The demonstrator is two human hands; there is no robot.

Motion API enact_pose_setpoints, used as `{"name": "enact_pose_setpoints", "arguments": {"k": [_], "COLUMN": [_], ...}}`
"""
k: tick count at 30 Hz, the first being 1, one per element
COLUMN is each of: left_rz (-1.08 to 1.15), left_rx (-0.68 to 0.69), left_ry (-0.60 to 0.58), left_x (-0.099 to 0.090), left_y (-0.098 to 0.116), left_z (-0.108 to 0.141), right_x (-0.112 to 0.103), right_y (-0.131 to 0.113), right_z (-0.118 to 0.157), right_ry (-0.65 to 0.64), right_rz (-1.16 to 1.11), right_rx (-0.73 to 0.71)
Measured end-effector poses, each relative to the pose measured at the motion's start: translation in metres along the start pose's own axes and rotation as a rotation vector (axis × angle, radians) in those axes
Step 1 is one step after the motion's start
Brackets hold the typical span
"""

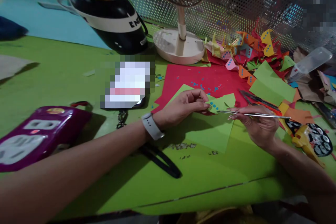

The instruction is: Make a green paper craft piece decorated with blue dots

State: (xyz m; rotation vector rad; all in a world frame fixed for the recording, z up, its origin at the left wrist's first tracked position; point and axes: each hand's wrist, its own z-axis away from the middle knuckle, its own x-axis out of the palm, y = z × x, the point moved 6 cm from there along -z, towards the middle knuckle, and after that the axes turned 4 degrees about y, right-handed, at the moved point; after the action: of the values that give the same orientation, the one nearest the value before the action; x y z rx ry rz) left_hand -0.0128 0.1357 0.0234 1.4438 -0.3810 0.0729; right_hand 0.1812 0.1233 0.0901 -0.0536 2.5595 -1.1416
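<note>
My left hand (187, 102), with a pale watch strap at the wrist, pinches a small folded green paper piece (222, 103) that bears several blue dots. In my right hand (256, 124) are slim metal tweezers (257, 114), their tip touching or very close to the green piece near the dots. Below both hands lies a green paper sheet (210, 133), partly over a red sheet (181, 77) with blue bits scattered on it. Scissors (259, 101) with orange handles lie just beyond my right hand.
Folded colourful paper pieces (246, 49) pile up at the back right, near a clear plastic container (312, 61). A fan (181, 49) and a dark jug (112, 17) stand behind. A phone (128, 84) and a purple power socket box (39, 133) lie left.
</note>
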Motion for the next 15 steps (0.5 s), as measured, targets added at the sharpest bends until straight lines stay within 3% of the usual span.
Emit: {"name": "enact_pose_setpoints", "arguments": {"k": [15], "left_rz": [-0.063], "left_rx": [0.014], "left_ry": [0.004], "left_x": [0.0013], "left_y": [0.0024], "left_z": [0.0013], "right_x": [0.0011], "right_y": [0.0009], "right_z": [-0.0021], "right_ry": [0.001], "right_rz": [0.025], "right_rx": [0.005]}}
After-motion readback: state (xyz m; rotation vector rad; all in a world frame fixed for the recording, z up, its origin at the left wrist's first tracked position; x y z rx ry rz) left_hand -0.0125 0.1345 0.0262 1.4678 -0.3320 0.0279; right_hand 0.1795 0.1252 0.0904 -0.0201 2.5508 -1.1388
